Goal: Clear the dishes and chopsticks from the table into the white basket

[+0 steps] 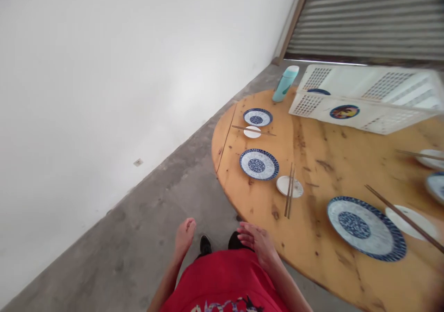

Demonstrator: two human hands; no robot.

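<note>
Nearest first: your left hand [183, 238] hangs over the concrete floor [145, 238], fingers loosely together, holding nothing. Your right hand [258, 242] rests at the worktop [319, 150] edge, fingers relaxed and slightly curled, empty, possibly touching the rim; blur makes that hard to confirm.

Just beyond it, a pair of chopsticks [289, 190] lies across a small white saucer [290, 186], beside a blue-patterned plate [259, 164]. A larger blue plate [366, 228] sits to the right.

Further off: a second plate [257, 117] with its own saucer and chopsticks, a teal flask [285, 84], and a white crate [367, 99].

If you reach for the chopsticks, keep the pair parallel and pinch both at mid-length so that neither rolls off the saucer.
</note>
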